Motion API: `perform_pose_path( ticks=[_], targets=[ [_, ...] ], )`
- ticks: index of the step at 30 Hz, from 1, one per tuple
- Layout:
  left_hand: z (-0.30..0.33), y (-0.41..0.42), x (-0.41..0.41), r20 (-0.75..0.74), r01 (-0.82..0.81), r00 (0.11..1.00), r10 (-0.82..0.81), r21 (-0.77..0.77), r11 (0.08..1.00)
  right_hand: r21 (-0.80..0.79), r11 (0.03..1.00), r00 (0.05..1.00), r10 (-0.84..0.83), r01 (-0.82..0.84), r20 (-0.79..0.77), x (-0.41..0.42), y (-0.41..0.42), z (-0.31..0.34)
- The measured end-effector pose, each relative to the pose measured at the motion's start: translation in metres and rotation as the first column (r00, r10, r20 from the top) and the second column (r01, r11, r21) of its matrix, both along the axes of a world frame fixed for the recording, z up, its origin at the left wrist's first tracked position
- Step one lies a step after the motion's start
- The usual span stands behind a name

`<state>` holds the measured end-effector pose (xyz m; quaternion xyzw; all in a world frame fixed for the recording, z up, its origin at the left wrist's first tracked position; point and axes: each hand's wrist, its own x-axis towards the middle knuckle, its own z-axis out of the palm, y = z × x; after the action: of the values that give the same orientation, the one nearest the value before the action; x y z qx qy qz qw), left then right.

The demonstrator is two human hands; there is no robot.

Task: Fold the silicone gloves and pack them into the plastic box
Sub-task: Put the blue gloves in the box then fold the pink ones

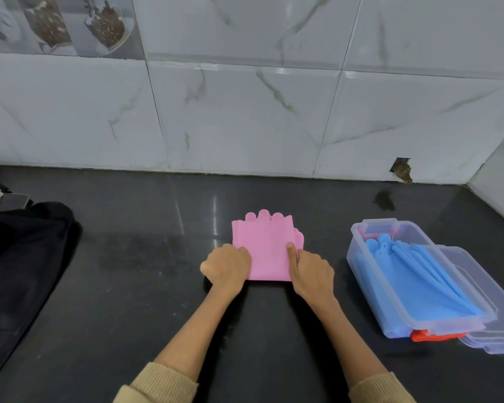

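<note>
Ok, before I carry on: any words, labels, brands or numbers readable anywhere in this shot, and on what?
None can be read.
Clear plastic box: no label or print visible.
Folded pink silicone glove under both hands: only moulded texture, no lettering.
Blue silicone gloves in the box: no text.
Decorative wall tile at upper left: a picture only, no words.

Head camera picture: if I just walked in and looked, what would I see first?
Probably the bright pink glove, folded in the middle of the dark counter, with the left hand and right hand pressing on its near corners. Next, to the right, the clear plastic box filled with blue gloves, its lid lying beside it.
</note>
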<state>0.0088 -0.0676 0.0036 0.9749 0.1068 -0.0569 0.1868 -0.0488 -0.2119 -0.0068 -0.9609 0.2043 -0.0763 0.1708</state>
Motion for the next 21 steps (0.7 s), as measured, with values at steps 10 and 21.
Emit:
perform_pose_path(
  ticks=[10,21],
  targets=[
    [0.0,0.0,-0.016,0.309,0.013,0.95,-0.05,0.12,0.993,0.084,0.956,0.953,-0.288,0.28,0.098,0.008,0.016,-0.005],
    [-0.006,0.005,0.003,0.153,0.287,0.953,-0.26,-0.191,0.939,0.165,0.984,0.993,-0.077,0.062,0.086,0.012,0.013,0.002]
  ],
)
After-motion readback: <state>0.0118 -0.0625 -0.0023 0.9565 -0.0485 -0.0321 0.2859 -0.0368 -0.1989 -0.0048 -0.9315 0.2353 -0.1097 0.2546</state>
